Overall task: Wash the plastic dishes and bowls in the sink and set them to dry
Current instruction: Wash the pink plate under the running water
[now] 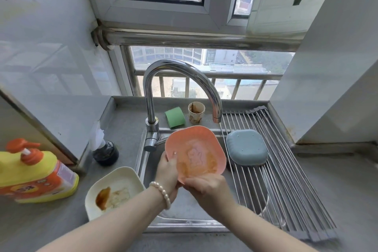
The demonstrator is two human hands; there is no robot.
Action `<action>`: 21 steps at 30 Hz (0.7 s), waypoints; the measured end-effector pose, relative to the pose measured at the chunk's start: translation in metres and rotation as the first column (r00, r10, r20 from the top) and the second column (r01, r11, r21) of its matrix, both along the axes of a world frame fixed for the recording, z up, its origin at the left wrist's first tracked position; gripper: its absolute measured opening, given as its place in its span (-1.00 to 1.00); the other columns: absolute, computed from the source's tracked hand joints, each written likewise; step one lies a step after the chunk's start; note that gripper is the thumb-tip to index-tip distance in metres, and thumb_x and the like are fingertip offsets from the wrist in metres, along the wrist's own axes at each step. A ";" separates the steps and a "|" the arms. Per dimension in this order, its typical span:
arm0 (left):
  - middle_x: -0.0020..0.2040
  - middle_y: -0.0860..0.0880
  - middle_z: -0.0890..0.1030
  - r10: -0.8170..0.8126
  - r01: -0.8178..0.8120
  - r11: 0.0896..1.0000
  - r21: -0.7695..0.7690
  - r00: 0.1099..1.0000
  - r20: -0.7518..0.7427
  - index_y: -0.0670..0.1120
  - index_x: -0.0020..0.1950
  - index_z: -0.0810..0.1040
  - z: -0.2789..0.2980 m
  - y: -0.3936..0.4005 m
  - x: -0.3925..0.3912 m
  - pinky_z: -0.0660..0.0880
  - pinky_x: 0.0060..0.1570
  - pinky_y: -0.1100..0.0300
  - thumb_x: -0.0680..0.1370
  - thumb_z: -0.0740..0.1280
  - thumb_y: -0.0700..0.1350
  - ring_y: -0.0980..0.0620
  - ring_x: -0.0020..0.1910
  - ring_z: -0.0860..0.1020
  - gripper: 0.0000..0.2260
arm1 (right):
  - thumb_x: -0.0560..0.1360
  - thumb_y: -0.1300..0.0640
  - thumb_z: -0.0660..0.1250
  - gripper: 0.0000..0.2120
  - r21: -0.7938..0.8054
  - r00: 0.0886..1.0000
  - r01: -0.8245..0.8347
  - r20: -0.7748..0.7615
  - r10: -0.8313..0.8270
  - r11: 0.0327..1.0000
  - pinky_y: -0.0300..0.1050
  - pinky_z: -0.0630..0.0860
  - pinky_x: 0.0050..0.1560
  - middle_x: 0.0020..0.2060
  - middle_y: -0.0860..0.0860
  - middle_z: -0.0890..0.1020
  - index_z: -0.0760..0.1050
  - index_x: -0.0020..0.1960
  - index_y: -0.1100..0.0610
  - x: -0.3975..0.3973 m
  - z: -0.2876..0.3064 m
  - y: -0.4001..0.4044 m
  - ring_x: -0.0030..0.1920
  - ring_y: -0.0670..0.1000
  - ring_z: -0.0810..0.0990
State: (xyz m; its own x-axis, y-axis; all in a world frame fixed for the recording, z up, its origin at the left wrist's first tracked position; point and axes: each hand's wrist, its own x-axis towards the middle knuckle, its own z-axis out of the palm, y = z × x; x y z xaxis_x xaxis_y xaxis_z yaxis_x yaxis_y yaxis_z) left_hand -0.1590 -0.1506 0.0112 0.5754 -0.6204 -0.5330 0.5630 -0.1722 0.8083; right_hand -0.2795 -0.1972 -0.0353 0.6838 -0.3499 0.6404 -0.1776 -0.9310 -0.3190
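Observation:
A pink plastic dish [194,149], smeared with brown sauce, is held tilted over the sink [184,210]. My left hand [166,170] grips its left rim, thumb on the inner face. My right hand [206,189] holds its near bottom edge with curled fingers. A white dish [114,188] with a brown stain lies on the counter left of the sink. A blue dish [246,150] rests upside down on the roll-up metal drying rack [286,190]. No water is seen running from the tap [178,80].
A yellow and orange detergent pump bottle [34,172] stands at the far left. A green sponge [174,117] and a stained paper cup [196,112] sit behind the sink. A small dark bottle [105,152] stands by the left wall. Window bars are behind.

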 end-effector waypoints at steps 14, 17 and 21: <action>-0.03 -0.07 0.58 -0.082 0.063 0.991 0.115 0.982 0.169 0.00 0.13 0.45 -0.005 -0.004 0.019 0.54 -0.16 -0.04 0.67 0.08 -0.15 -0.12 -0.07 0.57 -0.83 | 0.43 0.19 0.25 -0.78 0.026 0.970 -0.011 -0.243 0.017 1.000 -0.13 0.63 -0.15 -0.15 -0.08 0.71 0.67 -0.18 0.03 -0.017 -0.008 -0.016 -0.08 -0.09 0.69; 0.02 -0.15 0.59 -0.195 0.182 0.966 0.181 0.979 0.060 -0.01 0.18 0.44 -0.002 -0.005 0.032 0.56 -0.26 -0.06 0.65 0.09 -0.23 -0.19 -0.06 0.58 -0.79 | 0.38 0.22 0.35 -0.90 -0.284 0.929 -0.025 -0.360 -0.083 0.958 -0.01 0.55 0.14 -0.17 0.01 0.71 0.66 -0.21 0.13 -0.027 0.000 -0.045 -0.06 0.03 0.68; 0.03 -0.25 0.60 -0.166 0.176 0.982 0.074 0.978 -0.124 -0.12 0.23 0.46 0.001 -0.007 0.035 0.59 -0.34 -0.02 0.56 0.17 -0.35 -0.24 -0.10 0.62 -0.71 | 0.14 0.36 0.51 -0.79 -0.359 0.916 0.045 -0.359 -0.182 0.932 -0.02 0.58 0.09 -0.25 0.05 0.69 0.66 -0.25 0.16 -0.020 0.008 -0.045 -0.12 0.08 0.68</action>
State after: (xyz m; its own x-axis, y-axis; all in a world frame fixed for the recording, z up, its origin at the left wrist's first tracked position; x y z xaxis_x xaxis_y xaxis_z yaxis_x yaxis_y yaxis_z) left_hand -0.1240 -0.1576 0.0118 0.3955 -0.6542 -0.6447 0.6084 -0.3392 0.7175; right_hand -0.2994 -0.2421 -0.0274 0.8664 -0.2502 0.4321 -0.3316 -0.9353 0.1234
